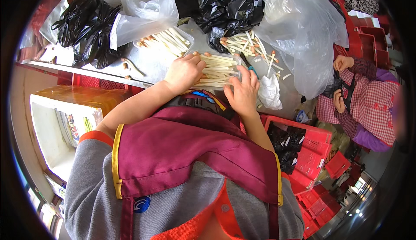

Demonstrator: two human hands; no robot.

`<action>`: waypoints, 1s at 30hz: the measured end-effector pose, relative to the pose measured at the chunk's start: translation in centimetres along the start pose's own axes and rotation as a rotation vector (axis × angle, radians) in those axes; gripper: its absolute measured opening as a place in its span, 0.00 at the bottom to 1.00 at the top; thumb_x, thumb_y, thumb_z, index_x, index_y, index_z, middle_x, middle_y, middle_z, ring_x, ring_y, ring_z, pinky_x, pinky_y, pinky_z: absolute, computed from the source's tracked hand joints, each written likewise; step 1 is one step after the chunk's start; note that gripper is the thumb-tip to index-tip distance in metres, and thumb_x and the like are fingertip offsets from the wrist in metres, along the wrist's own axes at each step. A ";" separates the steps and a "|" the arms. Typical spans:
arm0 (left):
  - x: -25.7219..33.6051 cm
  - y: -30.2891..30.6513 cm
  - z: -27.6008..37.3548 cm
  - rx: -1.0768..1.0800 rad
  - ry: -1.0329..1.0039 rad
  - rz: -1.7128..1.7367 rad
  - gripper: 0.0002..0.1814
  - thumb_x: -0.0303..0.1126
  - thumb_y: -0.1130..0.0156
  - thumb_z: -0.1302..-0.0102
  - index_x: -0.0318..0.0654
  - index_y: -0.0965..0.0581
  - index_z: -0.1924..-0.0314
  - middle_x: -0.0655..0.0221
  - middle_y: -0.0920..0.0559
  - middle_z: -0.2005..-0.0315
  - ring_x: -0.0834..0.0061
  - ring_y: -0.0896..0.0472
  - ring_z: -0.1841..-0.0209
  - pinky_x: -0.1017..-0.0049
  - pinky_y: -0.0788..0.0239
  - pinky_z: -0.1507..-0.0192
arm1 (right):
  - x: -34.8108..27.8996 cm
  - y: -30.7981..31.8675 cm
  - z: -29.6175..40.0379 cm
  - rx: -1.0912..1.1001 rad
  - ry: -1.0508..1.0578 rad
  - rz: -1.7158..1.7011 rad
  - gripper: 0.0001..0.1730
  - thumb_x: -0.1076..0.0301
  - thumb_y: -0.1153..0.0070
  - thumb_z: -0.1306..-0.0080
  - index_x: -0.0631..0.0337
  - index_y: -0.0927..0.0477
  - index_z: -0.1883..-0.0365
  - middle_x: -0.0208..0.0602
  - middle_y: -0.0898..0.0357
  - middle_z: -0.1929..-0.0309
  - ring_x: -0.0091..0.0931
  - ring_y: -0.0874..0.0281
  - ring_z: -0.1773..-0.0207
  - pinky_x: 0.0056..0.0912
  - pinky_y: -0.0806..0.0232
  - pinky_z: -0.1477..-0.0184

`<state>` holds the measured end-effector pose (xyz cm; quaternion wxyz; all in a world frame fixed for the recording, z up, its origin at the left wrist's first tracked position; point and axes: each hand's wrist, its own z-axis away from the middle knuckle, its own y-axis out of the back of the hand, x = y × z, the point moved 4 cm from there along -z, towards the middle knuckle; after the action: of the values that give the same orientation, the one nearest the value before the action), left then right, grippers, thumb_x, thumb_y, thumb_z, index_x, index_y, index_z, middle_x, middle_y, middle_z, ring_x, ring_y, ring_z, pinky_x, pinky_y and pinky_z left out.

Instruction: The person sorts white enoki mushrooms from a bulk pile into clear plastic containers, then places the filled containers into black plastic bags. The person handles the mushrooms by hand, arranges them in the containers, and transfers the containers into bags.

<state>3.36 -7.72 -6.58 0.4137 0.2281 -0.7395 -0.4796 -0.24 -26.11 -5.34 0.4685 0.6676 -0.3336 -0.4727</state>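
A clear plastic tray holds a layer of long pale mushrooms with small brown caps, lying side by side. My left hand rests on the tray's left end, fingers curled over the caps; whether it grips any is hidden. At the right end, my right hand has its fingers spread by the rim, touching the tray or the stem ends. Behind to the left lies a second filled tray, partly under a clear bag. Loose mushrooms are heaped to the right, near a crumpled white cloth or tissue.
Black plastic bags and large clear bags crowd the metal table's back. One loose mushroom lies at left. Below are a white foam box and a red crate. A person in a checked apron stands at right.
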 end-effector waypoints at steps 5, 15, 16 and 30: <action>-0.2 -0.6 0.2 0.060 -0.024 -0.016 0.06 0.30 0.42 0.52 0.41 0.27 0.71 0.66 0.23 0.68 0.69 0.23 0.63 0.71 0.29 0.64 | 0.1 0.2 -0.5 -0.070 0.046 -0.066 0.13 0.60 0.39 0.51 0.59 0.24 0.73 0.43 0.38 0.44 0.45 0.45 0.40 0.49 0.50 0.42; -0.1 -0.9 0.4 0.073 -0.002 0.023 0.12 0.29 0.38 0.55 0.42 0.26 0.67 0.67 0.25 0.69 0.66 0.25 0.63 0.70 0.31 0.61 | 1.4 -0.8 -0.3 -0.130 0.065 -0.296 0.13 0.62 0.36 0.52 0.59 0.26 0.75 0.48 0.42 0.40 0.46 0.47 0.38 0.51 0.52 0.40; -0.1 -0.9 0.4 0.065 0.003 0.023 0.12 0.29 0.38 0.55 0.42 0.26 0.67 0.67 0.25 0.69 0.66 0.25 0.63 0.69 0.31 0.61 | 1.3 -0.8 -0.3 -0.123 0.088 -0.299 0.13 0.62 0.36 0.52 0.59 0.26 0.75 0.48 0.42 0.39 0.46 0.47 0.37 0.51 0.53 0.40; -0.1 0.2 0.5 -0.024 0.035 0.139 0.15 0.32 0.37 0.52 0.41 0.25 0.61 0.67 0.24 0.66 0.64 0.25 0.60 0.69 0.30 0.61 | 1.5 2.0 -0.3 -0.053 0.121 -0.243 0.08 0.68 0.42 0.48 0.62 0.25 0.72 0.41 0.33 0.43 0.42 0.43 0.39 0.44 0.49 0.41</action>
<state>2.98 -7.35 -6.56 0.4615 0.1795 -0.7404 -0.4546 0.52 -28.02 -3.90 0.4447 0.7177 -0.2088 -0.4935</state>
